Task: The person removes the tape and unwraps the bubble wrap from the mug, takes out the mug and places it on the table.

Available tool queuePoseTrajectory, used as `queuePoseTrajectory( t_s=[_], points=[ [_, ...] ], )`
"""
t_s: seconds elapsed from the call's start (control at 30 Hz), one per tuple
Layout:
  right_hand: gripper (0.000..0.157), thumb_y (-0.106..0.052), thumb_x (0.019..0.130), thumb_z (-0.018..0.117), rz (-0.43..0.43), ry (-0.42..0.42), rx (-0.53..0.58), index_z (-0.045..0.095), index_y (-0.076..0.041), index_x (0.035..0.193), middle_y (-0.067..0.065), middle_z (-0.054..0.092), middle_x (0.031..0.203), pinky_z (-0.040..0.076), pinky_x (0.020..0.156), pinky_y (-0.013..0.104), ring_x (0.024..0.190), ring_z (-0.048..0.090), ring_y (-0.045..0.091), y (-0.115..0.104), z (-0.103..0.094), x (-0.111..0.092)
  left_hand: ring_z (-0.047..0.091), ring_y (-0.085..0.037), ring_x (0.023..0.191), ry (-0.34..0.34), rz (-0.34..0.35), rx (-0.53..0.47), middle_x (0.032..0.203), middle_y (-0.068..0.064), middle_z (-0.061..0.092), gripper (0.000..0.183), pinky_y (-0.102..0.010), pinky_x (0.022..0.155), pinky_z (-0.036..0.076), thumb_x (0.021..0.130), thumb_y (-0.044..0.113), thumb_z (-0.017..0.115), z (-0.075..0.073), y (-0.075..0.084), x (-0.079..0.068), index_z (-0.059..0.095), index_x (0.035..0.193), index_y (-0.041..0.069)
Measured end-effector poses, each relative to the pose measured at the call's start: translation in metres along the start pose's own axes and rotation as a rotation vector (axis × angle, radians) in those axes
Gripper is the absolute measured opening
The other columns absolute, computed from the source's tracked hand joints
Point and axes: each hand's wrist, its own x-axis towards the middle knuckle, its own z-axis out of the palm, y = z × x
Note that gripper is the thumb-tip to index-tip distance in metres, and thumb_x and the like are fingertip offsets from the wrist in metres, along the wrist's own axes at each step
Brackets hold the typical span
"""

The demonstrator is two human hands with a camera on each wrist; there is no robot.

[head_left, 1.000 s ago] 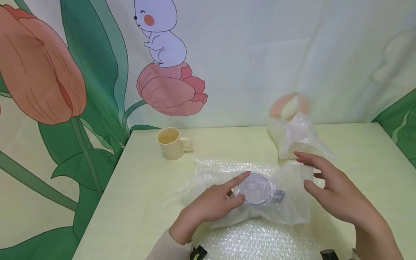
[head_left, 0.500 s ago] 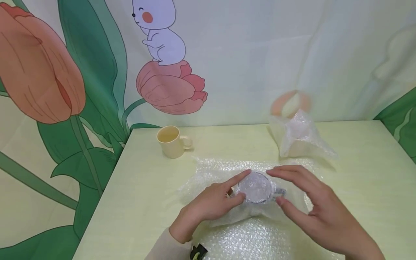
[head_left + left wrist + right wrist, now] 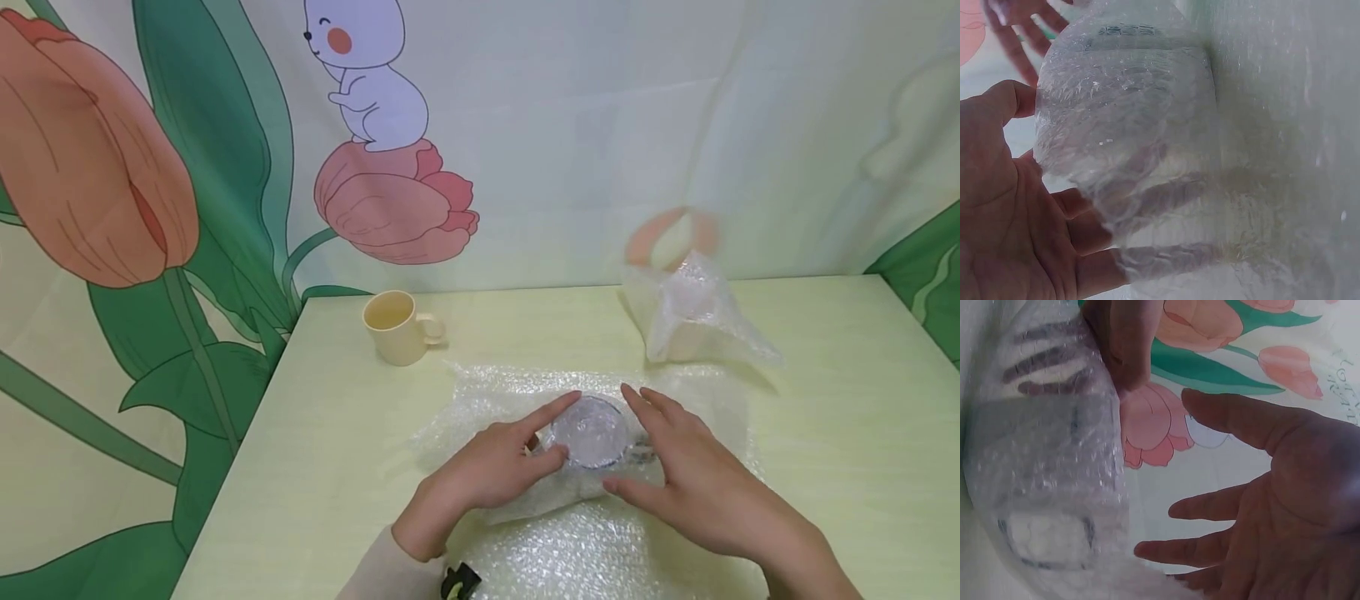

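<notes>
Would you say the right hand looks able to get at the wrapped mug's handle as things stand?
Likely yes, though only through the bubble wrap: the right hand is spread beside the handle, and the left hand is at the opposite side of the mug, out of the way.

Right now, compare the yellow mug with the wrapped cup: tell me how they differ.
The yellow mug is bare, while the wrapped cup is covered in bubble wrap. The yellow mug is plain yellow; the wrapped cup looks pale with dark edging. The yellow mug stands untouched, whereas the left grip is on the wrapped cup. Both have a side handle.
</notes>
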Motion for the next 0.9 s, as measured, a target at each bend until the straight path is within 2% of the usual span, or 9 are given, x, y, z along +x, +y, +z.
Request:
queuePoseTrajectory(
  t_s=[0.13, 0.37, 0.53, 0.63, 0.9],
  points=[
    [0.103, -0.068, 0.091, 0.067, 0.045, -0.029, -0.005, 0.024, -0.012, 0.165, 0.02, 0.039, 0.161, 0.043, 0.107, 0.068, 0.144, 0.044, 0.045, 0.009, -0.005, 0.001, 0.06, -0.013, 0.077, -0.006, -0.011, -0.009, 0.087, 0.003, 0.063, 0.059, -0.031, 0.071, 0.049, 0.102, 0.057, 0.049, 0.0, 0.0, 0.0, 0.022, 0.154, 0.066],
    [0.109, -0.072, 0.085, 0.071, 0.124, -0.084, 0.016, 0.031, -0.005, 0.161, 0.021, 0.048, 0.157, 0.045, 0.105, 0.066, 0.14, 0.05, 0.045, 0.018, -0.013, 0.004, 0.058, -0.012, 0.075, -0.006, -0.015, -0.015, 0.088, 0.003, 0.063, 0.059, -0.031, 0.071, 0.049, 0.102, 0.057, 0.049, -0.001, 0.001, -0.001, 0.021, 0.153, 0.067],
    [0.098, -0.069, 0.083, 0.074, 0.199, -0.138, 0.002, 0.043, -0.005, 0.15, 0.021, 0.06, 0.143, 0.054, 0.093, 0.057, 0.122, 0.064, 0.038, 0.025, -0.016, 0.005, 0.055, -0.011, 0.07, -0.01, -0.016, -0.015, 0.086, 0.002, 0.062, 0.059, -0.03, 0.068, 0.048, 0.102, 0.057, 0.048, -0.001, 0.001, -0.001, 0.021, 0.153, 0.067],
    [0.09, -0.067, 0.083, 0.076, 0.189, -0.161, -0.009, 0.049, -0.004, 0.142, 0.021, 0.064, 0.138, 0.056, 0.088, 0.053, 0.115, 0.067, 0.034, 0.031, -0.017, 0.005, 0.054, -0.011, 0.069, -0.011, -0.015, -0.016, 0.085, 0.001, 0.061, 0.059, -0.03, 0.068, 0.048, 0.102, 0.057, 0.048, -0.001, 0.001, -0.001, 0.021, 0.153, 0.067],
    [0.082, -0.066, 0.081, 0.078, 0.178, -0.231, 0.001, 0.059, -0.007, 0.135, 0.019, 0.066, 0.135, 0.056, 0.087, 0.053, 0.114, 0.068, 0.035, 0.048, -0.016, 0.01, 0.052, -0.011, 0.068, -0.011, -0.01, -0.023, 0.084, 0.001, 0.06, 0.059, -0.03, 0.068, 0.047, 0.102, 0.056, 0.049, -0.002, 0.002, -0.002, 0.022, 0.153, 0.066]
  ],
)
